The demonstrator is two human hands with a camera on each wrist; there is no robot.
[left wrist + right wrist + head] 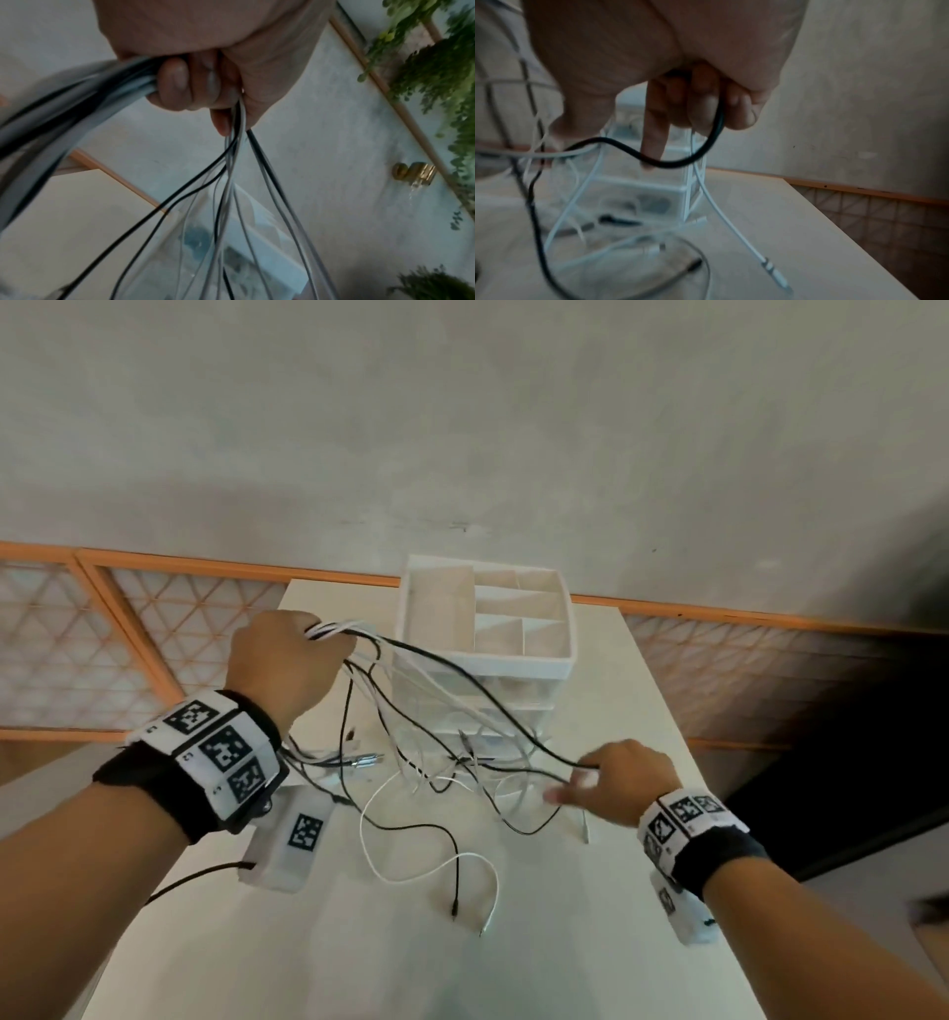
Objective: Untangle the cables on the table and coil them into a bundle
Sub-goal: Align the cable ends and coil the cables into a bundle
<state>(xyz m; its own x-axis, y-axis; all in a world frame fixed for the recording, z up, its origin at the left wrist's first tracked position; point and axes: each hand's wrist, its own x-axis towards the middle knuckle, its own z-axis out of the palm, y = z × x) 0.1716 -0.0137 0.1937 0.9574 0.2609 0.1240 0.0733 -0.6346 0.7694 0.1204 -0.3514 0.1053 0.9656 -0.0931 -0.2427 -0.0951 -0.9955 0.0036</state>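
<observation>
Several thin black and white cables (436,778) lie tangled on the white table (513,958) in front of a drawer unit. My left hand (287,660) is raised above the table's left side and grips a bunch of cable strands (231,162) in its fist; they fan down toward the tangle. My right hand (616,783) hovers low at the right of the tangle. Its curled fingers (706,105) hold a black cable (680,162) and a white cable (706,186), while the index finger points down. Loose plug ends (454,911) rest near the table's front.
A white drawer unit (482,660) with an open compartment tray on top stands at the back middle of the table. An orange-framed lattice rail (154,629) runs behind. The table's right edge (847,233) drops to a dark floor. Green plants (437,81) show in the left wrist view.
</observation>
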